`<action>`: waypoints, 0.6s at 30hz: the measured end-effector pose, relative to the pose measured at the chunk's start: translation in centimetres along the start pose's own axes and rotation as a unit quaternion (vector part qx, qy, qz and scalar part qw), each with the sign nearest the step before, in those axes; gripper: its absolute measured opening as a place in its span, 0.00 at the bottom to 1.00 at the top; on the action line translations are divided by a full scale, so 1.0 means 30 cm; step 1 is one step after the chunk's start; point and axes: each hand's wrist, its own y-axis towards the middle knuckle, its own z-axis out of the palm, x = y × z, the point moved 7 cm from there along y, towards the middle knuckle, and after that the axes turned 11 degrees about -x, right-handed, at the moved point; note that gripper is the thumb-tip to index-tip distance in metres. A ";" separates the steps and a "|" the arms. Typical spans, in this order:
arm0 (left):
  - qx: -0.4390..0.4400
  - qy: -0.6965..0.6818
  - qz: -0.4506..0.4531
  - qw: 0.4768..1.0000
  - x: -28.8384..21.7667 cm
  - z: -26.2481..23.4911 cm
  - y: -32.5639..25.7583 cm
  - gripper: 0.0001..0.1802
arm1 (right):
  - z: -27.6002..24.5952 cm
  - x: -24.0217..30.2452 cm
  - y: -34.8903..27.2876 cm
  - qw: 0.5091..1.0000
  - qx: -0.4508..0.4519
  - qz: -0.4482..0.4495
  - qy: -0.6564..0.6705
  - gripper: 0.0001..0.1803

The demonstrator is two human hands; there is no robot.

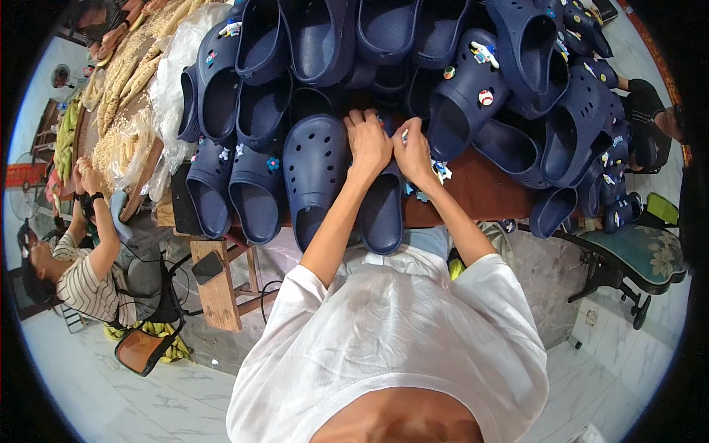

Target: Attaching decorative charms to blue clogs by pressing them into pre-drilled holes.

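Observation:
A navy foam clog point(381, 218) lies in front of me at the table's near edge, its heel toward me. My left hand point(368, 148) is closed over the toe part of this clog, fingers curled onto its perforated upper. Right beside it, my right hand point(415, 153) is pinched around a small light-coloured shoe charm point(405, 136), mostly hidden by the fingers. To the left sits a clog with bare holes point(316, 159). Several loose charms point(441, 173) in white, blue and yellow lie on the brown tabletop point(493, 188) by my right wrist.
More navy clogs point(317, 37) are packed along the back, some with charms; others are piled point(569, 125) at the right. At the left, corn cobs and kernels point(122, 111) cover another table, where a person point(88, 258) sits. A padded chair point(635, 251) stands at the right.

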 end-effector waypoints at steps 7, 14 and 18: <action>-0.013 -0.015 0.003 1.000 0.005 -0.001 -0.005 0.16 | -0.104 0.036 -0.051 0.995 0.035 -0.081 -0.050 0.10; -0.018 -0.032 0.018 0.999 -0.027 -0.037 0.000 0.13 | -0.228 0.139 -0.122 0.975 -0.008 -0.174 -0.140 0.15; -0.071 -0.066 0.033 0.995 -0.048 -0.083 0.009 0.14 | -0.232 0.163 -0.161 0.985 0.019 -0.155 -0.076 0.14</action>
